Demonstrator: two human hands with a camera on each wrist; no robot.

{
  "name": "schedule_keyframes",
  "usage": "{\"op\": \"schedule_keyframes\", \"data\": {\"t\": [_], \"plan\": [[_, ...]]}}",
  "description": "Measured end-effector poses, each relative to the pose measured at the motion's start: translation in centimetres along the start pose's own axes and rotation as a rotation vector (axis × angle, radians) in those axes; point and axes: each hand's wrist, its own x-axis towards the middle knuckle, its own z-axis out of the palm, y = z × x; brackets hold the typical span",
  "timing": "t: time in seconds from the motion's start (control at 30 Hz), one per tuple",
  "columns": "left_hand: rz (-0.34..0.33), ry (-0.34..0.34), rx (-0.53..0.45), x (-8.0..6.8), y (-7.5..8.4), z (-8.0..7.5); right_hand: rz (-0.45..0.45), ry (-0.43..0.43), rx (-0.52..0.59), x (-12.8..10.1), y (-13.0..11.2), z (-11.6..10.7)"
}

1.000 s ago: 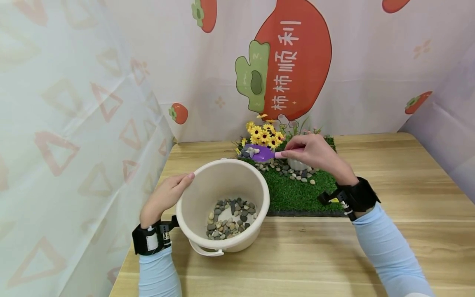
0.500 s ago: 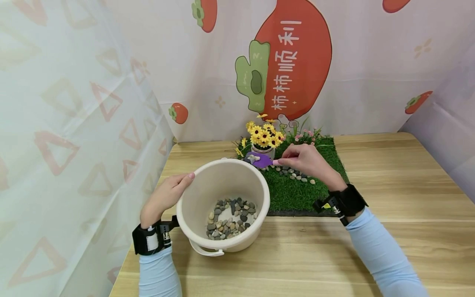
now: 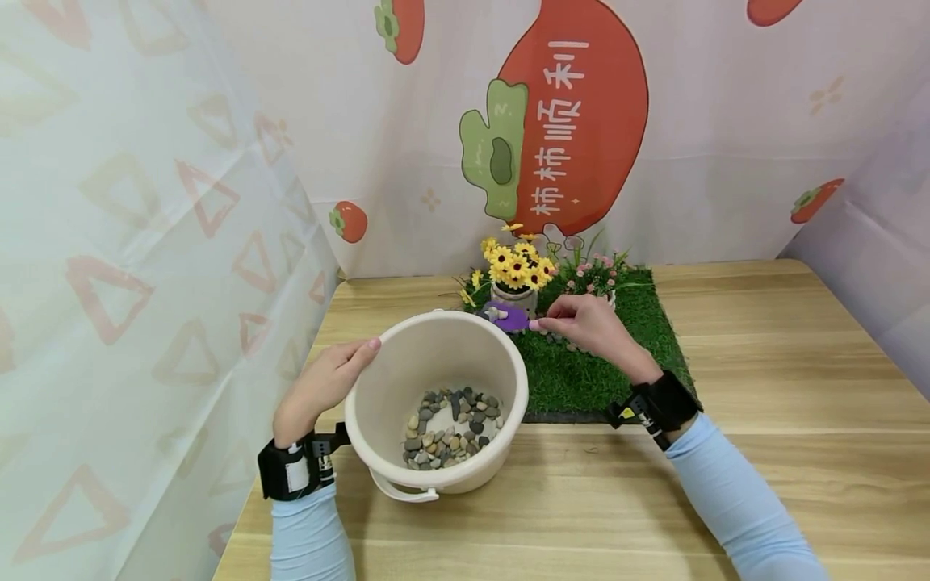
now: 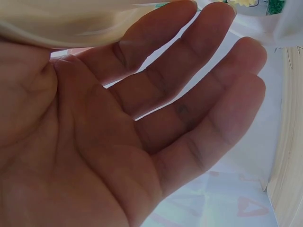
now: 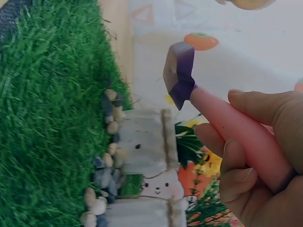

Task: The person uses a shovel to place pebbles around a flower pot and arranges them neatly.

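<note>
A: Right hand (image 3: 590,324): how are the fingers (image 5: 241,177) set?

B: Curled round the pink handle of a small purple scoop (image 3: 508,316); the blade is held out past the fingertips, pebbles carried on it, above the grass mat (image 3: 581,379).

A: Left hand (image 3: 324,383)?

B: Fingers (image 4: 189,94) are kept nearly straight and laid flat against the outer wall of the cream bucket (image 3: 378,420). More pebbles (image 3: 450,428) are seen inside it, beyond the palm.

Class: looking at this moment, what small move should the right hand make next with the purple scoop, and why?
Probably tip the purple scoop beside the flower pot: it carries a few pebbles, the right hand pinches its pink handle over the grass mat, and pebbles already ring that pot.
</note>
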Motion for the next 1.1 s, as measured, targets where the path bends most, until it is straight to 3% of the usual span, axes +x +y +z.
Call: {"op": "schedule_keyframes", "data": {"t": [0.17, 0.37, 0.5, 0.7, 0.83, 0.9, 0.97, 1.1], "plan": [[-0.007, 0.004, 0.022, 0.0, 0.0, 0.0, 0.032, 0.030, -0.022, 0.2, 1.0, 1.4], [-0.007, 0.007, 0.026, 0.0, 0.0, 0.0, 0.080, -0.008, -0.040, -0.4, -2.9, 0.3], [0.004, 0.011, 0.025, 0.0, -0.2, 0.0, 0.120, -0.036, -0.036, -0.3, -3.2, 0.1], [0.005, 0.014, 0.026, 0.1, -0.1, 0.0, 0.112, -0.026, 0.010, 0.4, -1.0, 1.1], [-0.002, 0.012, 0.019, 0.1, 0.0, 0.0, 0.075, -0.006, -0.026, 1.5, 3.5, 3.0], [0.000, 0.012, 0.019, 0.1, 0.0, 0.1, 0.078, -0.005, -0.038, 1.8, 4.5, 3.4], [-0.002, 0.012, 0.012, 0.0, 0.0, 0.1, 0.095, -0.013, -0.015, 1.7, 3.9, 3.1], [0.005, 0.011, 0.007, 0.0, 0.0, 0.1, 0.175, -0.034, 0.073, 0.7, -0.3, 1.3]]}}
